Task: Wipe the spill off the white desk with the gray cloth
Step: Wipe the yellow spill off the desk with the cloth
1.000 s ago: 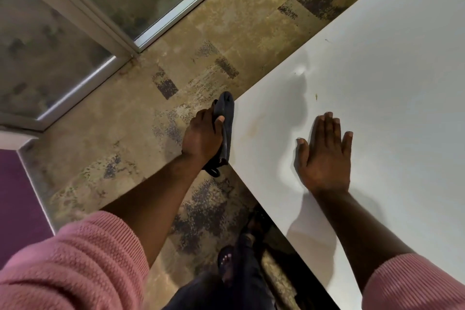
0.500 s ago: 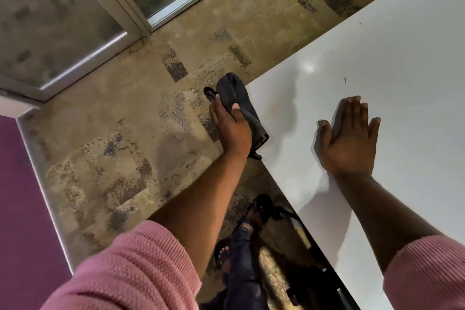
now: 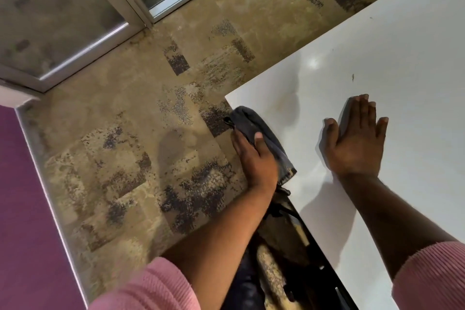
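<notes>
The white desk (image 3: pixel 377 63) fills the right side of the head view, its corner near the middle. My left hand (image 3: pixel 256 158) grips the dark gray cloth (image 3: pixel 254 123) and presses it on the desk's left edge just below that corner. My right hand (image 3: pixel 357 138) lies flat on the desktop, fingers together, palm down, a little to the right of the cloth. A faint brownish smear (image 3: pixel 284 106) shows on the desk just beyond the cloth. A small dark speck (image 3: pixel 353 77) sits farther up.
Mottled tan and dark carpet (image 3: pixel 151 146) covers the floor left of the desk. A glass partition with a metal frame (image 3: pixel 120 5) runs along the top left. A purple wall (image 3: pixel 25 209) stands at the left. Dark legs and shoes show under the desk edge (image 3: pixel 276 246).
My left hand has carried the cloth from beside the desk's edge up onto the desk near its corner. The right hand stays flat on the desktop.
</notes>
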Demonstrator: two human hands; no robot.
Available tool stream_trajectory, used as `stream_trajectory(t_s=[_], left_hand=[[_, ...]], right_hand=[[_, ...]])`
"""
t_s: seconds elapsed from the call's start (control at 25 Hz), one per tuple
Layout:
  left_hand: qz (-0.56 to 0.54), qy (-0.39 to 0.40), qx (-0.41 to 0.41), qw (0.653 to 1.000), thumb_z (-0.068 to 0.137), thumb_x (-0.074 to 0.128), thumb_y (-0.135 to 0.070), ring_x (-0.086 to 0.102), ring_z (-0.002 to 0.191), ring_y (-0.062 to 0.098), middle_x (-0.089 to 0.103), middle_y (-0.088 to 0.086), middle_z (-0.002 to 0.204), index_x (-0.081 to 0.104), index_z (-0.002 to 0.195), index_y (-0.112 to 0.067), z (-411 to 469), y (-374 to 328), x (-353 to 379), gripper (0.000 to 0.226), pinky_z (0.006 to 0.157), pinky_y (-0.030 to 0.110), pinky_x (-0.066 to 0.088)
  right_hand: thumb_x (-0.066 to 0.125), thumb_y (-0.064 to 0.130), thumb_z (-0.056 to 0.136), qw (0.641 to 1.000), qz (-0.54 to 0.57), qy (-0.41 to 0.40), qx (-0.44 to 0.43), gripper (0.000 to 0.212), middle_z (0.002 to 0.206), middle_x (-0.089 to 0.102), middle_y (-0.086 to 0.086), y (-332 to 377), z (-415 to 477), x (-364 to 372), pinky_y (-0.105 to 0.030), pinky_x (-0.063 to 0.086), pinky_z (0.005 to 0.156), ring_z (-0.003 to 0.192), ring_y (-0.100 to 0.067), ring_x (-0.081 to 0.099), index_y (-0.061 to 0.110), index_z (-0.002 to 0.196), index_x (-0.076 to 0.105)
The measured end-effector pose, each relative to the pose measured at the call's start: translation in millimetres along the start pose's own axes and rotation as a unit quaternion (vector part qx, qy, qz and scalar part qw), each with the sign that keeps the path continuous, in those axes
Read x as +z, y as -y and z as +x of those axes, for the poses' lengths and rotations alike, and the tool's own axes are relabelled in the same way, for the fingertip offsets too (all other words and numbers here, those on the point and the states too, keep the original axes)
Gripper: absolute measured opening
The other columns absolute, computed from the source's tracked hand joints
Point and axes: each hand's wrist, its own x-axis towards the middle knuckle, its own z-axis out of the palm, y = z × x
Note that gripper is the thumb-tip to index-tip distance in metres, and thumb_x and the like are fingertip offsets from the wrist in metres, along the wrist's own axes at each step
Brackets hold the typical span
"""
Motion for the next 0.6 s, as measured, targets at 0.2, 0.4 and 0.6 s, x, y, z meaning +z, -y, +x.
stream_trajectory(t_s=[0.2, 0.4, 0.6], left_hand=[[-0.025, -0.012, 0.039, 0.999, 0.110, 0.042, -0.027, 0.021, 0.156, 0.027, 0.020, 0.015, 0.169, 0.019, 0.161, -0.006, 45, -4, -8, 0.061, 0.127, 0.035, 0.021], [0.000, -0.044, 0.061, 0.997, 0.109, 0.043, -0.024, 0.009, 0.155, 0.007, 0.009, 0.007, 0.171, 0.016, 0.162, -0.008, -19, 15, 2, 0.062, 0.120, 0.009, 0.014], [-0.014, 0.002, 0.085, 0.996, 0.107, 0.046, -0.016, 0.006, 0.152, -0.011, 0.007, 0.002, 0.170, 0.012, 0.160, -0.007, -101, 49, 5, 0.063, 0.121, 0.010, 0.013]], right_hand=[[0.027, 0.045, 0.106, 1.000, 0.003, -0.003, -0.004, 0.071, 0.171, 0.022, -0.020, 0, -1, 0, -0.059, 0.012, 0.128, 0.159, -0.037, 0.019, 0.004, 0.163, 0.020], [0.027, 0.048, 0.107, 1.000, 0.007, -0.011, -0.015, 0.072, 0.171, 0.021, -0.019, -2, -1, 2, -0.059, 0.011, 0.128, 0.159, -0.037, 0.018, 0.005, 0.164, 0.019], [0.029, 0.046, 0.107, 0.999, -0.010, -0.023, -0.029, 0.070, 0.169, 0.025, -0.022, -6, 0, 8, -0.060, 0.016, 0.127, 0.157, -0.038, 0.022, 0.004, 0.162, 0.019]])
